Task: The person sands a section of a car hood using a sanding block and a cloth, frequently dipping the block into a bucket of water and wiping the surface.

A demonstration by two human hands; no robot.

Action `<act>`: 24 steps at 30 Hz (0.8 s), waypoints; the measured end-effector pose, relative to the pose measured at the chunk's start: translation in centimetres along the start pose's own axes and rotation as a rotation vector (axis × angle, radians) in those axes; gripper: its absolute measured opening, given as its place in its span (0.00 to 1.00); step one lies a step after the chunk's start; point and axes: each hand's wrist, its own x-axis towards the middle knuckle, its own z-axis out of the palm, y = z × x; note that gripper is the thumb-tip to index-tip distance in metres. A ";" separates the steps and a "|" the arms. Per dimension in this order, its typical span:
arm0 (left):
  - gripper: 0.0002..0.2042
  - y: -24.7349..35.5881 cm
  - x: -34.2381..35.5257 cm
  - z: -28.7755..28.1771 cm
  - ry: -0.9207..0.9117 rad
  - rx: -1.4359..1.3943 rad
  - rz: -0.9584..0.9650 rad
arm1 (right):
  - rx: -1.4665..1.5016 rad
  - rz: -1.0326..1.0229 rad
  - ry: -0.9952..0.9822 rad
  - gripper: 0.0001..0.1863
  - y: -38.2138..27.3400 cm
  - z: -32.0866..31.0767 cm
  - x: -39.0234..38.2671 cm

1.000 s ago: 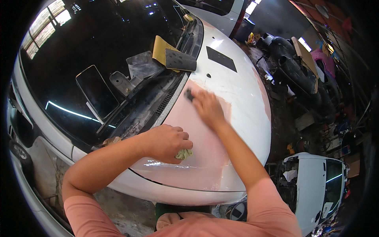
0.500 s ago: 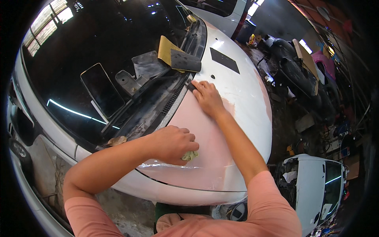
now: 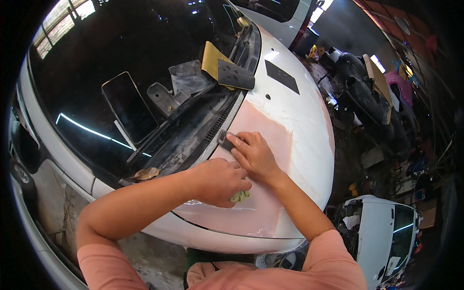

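Over the pink-patched white car hood (image 3: 263, 121), my left hand (image 3: 220, 181) is closed in a fist around a crumpled pale green cloth (image 3: 239, 196). Just to its right and farther off, my right hand (image 3: 253, 153) presses a dark grey sanding block (image 3: 225, 141) on the hood, close to the edge by the windshield. My fingers cover part of the block. The two hands nearly touch. Wet shine shows on the pink patch near my left hand.
On the windshield base lie a phone (image 3: 129, 108), a grey bracket (image 3: 162, 98), a grey sheet (image 3: 189, 78) and folded yellow-backed sandpaper (image 3: 236, 75). A dark rectangular sheet (image 3: 282, 77) rests on the hood. A dry leaf (image 3: 146, 174) lies near the windshield corner. Dark car parts (image 3: 372, 92) are piled beyond.
My right hand has come down the hood toward me with the sanding block, ending beside my left hand. The left hand, with the cloth, has shifted slightly right.
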 end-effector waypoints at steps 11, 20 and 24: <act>0.18 -0.1 -0.4 0.2 0.019 0.013 0.006 | -0.001 0.056 -0.060 0.22 1.4 0.7 -0.5; 0.17 0.3 1.4 0.0 0.019 -0.007 0.052 | -0.141 0.170 0.035 0.13 6.1 -0.3 1.6; 0.17 0.3 -0.4 0.8 0.059 0.009 0.030 | 0.101 0.036 -0.149 0.21 -0.9 -0.7 -1.3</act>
